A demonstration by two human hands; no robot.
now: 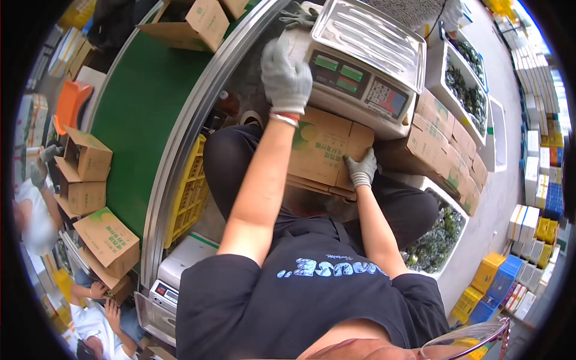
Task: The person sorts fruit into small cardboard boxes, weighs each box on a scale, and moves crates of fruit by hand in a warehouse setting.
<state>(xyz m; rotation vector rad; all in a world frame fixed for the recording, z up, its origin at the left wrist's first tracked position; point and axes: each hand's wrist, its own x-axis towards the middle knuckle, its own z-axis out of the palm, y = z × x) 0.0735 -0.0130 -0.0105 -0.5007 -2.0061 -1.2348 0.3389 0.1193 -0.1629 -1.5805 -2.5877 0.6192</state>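
My left hand [285, 75], in a grey-white glove, is raised beside the front left corner of a digital scale [369, 51] with a bare metal pan. Its fingers are blurred, and whether they hold anything cannot be made out. A flattened-looking brown cardboard box [321, 147] with green print lies over my lap, below the scale. My right hand [362, 168], gloved too, grips the right edge of this box, thumb on its top face. Another grey glove [298, 16] lies at the scale's upper left corner.
A green conveyor [135, 108] with a metal rail runs along the left, beside a yellow crate [189, 189]. Folded cartons [441, 150] lie at the right, near foam boxes of dark green produce [438, 234]. Two co-workers handle open boxes [111, 237] at the far left.
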